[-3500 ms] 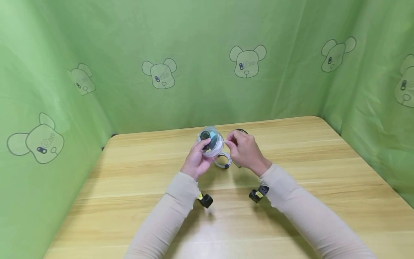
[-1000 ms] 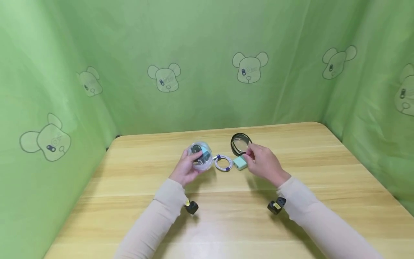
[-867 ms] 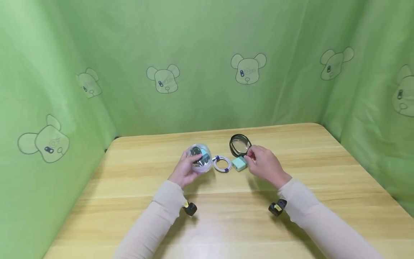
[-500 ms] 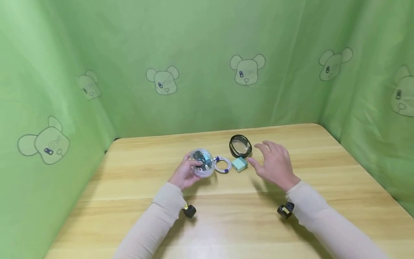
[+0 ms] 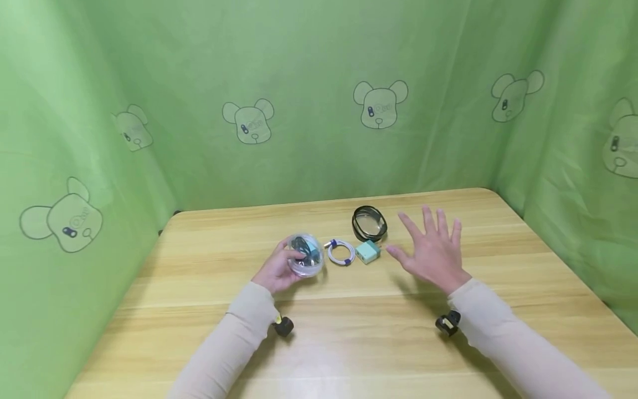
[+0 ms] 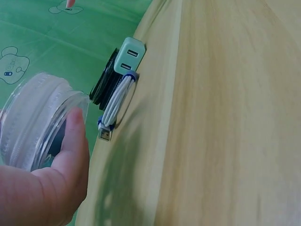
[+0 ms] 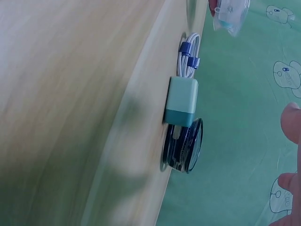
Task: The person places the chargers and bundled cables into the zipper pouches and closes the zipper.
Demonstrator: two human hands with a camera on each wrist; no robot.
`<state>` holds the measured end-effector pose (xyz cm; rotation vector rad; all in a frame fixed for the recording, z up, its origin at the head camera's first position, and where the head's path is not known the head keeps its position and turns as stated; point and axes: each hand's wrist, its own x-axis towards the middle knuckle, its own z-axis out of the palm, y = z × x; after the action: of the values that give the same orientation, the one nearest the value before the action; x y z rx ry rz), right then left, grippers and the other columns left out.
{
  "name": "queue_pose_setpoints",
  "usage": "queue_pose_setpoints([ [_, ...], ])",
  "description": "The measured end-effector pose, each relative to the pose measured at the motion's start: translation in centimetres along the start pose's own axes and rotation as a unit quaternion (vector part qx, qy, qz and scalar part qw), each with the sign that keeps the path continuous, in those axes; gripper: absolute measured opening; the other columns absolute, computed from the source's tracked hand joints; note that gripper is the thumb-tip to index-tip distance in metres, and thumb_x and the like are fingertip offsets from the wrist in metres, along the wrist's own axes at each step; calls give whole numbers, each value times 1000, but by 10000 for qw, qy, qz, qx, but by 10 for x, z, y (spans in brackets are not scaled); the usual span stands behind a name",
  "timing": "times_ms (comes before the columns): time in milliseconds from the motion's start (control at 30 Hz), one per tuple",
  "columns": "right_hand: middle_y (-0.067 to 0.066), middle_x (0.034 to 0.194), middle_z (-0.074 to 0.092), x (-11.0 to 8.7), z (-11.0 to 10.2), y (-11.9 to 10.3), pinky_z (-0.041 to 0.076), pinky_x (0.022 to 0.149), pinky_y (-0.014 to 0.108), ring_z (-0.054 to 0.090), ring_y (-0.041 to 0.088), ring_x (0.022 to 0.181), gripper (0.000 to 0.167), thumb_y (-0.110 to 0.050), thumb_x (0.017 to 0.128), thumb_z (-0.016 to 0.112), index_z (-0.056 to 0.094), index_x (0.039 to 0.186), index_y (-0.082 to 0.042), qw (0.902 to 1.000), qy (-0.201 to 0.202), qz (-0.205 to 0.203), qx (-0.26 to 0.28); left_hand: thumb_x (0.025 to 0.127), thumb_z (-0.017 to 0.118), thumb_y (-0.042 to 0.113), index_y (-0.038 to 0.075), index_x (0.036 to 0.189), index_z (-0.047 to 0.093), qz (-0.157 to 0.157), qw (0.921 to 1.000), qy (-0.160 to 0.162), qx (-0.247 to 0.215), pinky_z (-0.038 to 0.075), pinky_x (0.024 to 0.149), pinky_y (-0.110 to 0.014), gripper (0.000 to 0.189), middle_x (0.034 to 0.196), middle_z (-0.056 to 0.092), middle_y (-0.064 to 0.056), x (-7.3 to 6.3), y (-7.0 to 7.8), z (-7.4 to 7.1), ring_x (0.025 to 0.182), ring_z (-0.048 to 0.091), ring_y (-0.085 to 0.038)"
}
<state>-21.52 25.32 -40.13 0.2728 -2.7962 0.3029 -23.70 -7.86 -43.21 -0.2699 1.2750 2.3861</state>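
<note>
My left hand grips a round clear plastic case, with the thumb lying over its face. Through the plastic show something black and something light blue. In the left wrist view, the case's whitish zipped side faces the camera. My right hand is held above the table, fingers spread and straight, touching nothing. Between the hands lie a mint-green USB charger and a coiled white cable with blue ties. Just behind the charger sits a round clear case with black edging.
The wooden table has its back edge behind the small things. Green curtains with bear-head prints surround it at the back and both sides. A small black camera is strapped at each wrist.
My right hand was pinching at the held case's edge, then moved right to the black-edged case and charger, and has since drawn away and spread. My left hand moved slightly left and down, still holding its case.
</note>
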Motion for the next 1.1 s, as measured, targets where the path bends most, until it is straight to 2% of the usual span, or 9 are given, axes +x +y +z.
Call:
queue_pose_setpoints([
  [167,30,156,9,-1,0,5,-17,105,67,1,54,139,83,-69,87,49,30,153,-22,9999,-75,73,-76,88,47,-10,22,152,17,-33,9997,-10,244,36,103,-62,77,150,21,-29,-1,1,-5,132,33,-50],
  [500,32,155,5,1,1,11,-19,102,69,0,56,138,84,-70,89,45,27,153,-19,9998,-128,171,-41,88,46,-12,18,152,17,-18,9992,36,403,40,99,-60,77,150,22,-30,-1,2,-12,130,35,-52],
  [667,34,154,7,3,-1,13,-17,103,70,-1,57,138,83,-67,89,48,27,153,-19,9996,-119,244,74,87,47,-13,16,151,17,59,9987,78,505,42,97,-61,76,148,24,-32,1,2,-14,129,36,-53],
  [900,33,154,4,3,-3,13,-21,102,67,-3,56,138,84,-68,90,45,24,155,-20,9994,-197,267,126,87,48,-15,14,151,18,149,9977,178,633,45,94,-60,76,147,26,-33,1,3,-18,127,38,-53],
  [1100,34,154,6,2,-3,14,-20,102,68,-1,57,138,84,-69,89,45,25,154,-19,9993,-212,280,133,86,52,-16,11,152,21,263,9940,313,1011,48,92,-57,77,146,29,-33,1,3,-19,125,41,-53],
])
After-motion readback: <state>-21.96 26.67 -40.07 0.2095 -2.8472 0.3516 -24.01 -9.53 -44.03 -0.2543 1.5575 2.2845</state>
